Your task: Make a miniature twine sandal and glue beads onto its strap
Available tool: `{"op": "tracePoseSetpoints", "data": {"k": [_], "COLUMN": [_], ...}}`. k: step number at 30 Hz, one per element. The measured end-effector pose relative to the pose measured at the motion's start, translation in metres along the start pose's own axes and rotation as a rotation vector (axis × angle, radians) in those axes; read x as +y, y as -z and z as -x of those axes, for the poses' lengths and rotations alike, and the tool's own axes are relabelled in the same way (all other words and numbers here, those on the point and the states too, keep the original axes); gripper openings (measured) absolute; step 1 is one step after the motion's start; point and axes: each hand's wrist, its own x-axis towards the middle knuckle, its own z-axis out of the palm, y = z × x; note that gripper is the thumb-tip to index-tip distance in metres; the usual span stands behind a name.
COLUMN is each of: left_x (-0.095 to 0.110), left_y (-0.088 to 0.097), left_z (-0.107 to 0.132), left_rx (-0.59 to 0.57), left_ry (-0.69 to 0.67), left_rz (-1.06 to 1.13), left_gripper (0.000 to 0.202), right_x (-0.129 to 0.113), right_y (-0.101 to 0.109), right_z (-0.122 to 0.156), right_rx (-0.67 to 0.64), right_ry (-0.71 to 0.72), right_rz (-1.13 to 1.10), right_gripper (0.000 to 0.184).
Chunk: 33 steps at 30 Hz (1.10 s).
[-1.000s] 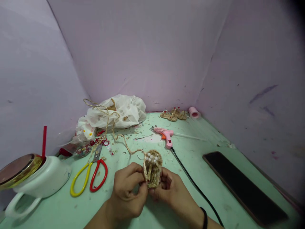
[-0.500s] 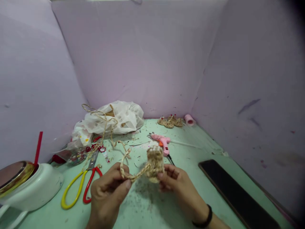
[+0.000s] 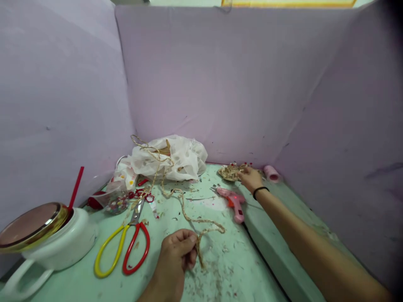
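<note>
My left hand (image 3: 176, 256) is closed, pinching a length of braided straw-coloured rope (image 3: 189, 218) near its end. A short tail hangs below the fingertips. From there the rope loops over the table and runs back to the white plastic bag (image 3: 189, 157). My right arm is stretched to the back right, and my right hand (image 3: 252, 179) is closed at the edge of a woven rope piece (image 3: 229, 173), among small woven pieces with red tips. The fingers partly hide these. The pink glue gun (image 3: 233, 200) lies just in front of them, its light red.
Scissors (image 3: 137, 222) with one yellow and one red handle lie left of my left hand. Farther left are a white pot (image 3: 72, 239) with a tilted lid and a cup of beads (image 3: 116, 201). A pink roll (image 3: 272, 174) stands at the back right corner, near the purple walls (image 3: 220, 84).
My right hand has carried the woven piece from the middle to the back right. My left hand has lowered with the rope. The view has shifted, and the phone is out of sight.
</note>
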Motion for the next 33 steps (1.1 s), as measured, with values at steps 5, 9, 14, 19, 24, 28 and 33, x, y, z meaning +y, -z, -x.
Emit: {"op": "tracePoseSetpoints", "data": {"k": [5,9,14,19,24,28,33], "left_x": [0.000,-0.012,-0.004,0.013,0.030,0.059,0.060], "left_y": [-0.003,-0.010,-0.005,0.002,0.006,0.018,0.027], "left_z": [0.003,0.015,0.016,0.004,-0.013,-0.018,-0.003], "left_rx": [0.008,-0.096,-0.122,-0.261,-0.114,0.290,0.098], "left_ry": [0.060,0.072,-0.169,-0.770,-0.701,-0.744,-0.334], "left_rz": [0.083,0.039,-0.346,-1.219,-1.857,-1.887,-2.036], "left_gripper": [0.021,0.021,0.023,0.033,0.026,0.045,0.037], "right_x": [-0.001,0.001,0.002,-0.001,0.006,0.024,0.035], "right_y": [-0.003,-0.022,-0.017,0.015,0.033,0.019,-0.009], "right_z": [0.116,0.195,0.207,0.210,0.204,0.185,0.182], "right_rx": [-0.295,-0.477,-0.534,-0.867,-1.050,-0.846,-0.546], "right_ry": [0.023,-0.001,0.080,0.276,0.294,0.121,0.170], "right_rz": [-0.248,-0.433,-0.480,-0.458,-0.330,-0.124,0.020], "right_gripper": [0.014,0.024,0.005,0.007,0.017,0.025,0.020]}}
